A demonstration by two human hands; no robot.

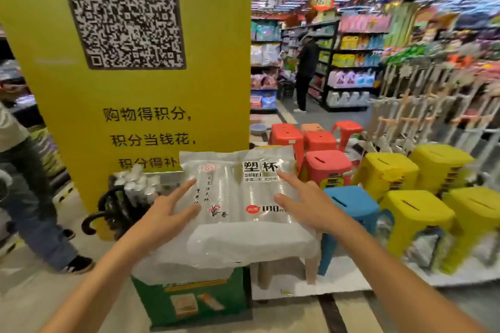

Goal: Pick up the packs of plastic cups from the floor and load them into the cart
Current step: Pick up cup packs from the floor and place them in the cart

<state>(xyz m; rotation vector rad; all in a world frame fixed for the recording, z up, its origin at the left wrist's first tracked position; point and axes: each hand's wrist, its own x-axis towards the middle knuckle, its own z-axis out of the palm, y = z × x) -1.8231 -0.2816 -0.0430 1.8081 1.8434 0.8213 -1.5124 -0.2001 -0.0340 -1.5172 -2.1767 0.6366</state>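
A clear pack of plastic cups [238, 192] with black print lies flat on top of other packs, in the middle of the view. My left hand [167, 211] rests on its left side with straight, spread fingers. My right hand [300, 197] lies on its right side, fingers also straight and spread. Under the top pack more clear packs [243, 246] are piled, resting on a green cardboard box [194, 297] and a beige stool [286, 270]. No cart is visible.
A yellow pillar [140, 89] with a QR code stands just behind the pile. Red [324, 165], blue [354, 205] and yellow stools [416, 213] crowd the right. A person's legs [40, 213] stand at left. Umbrellas [116, 205] lean by the pillar. Another person [305, 70] stands in the far aisle.
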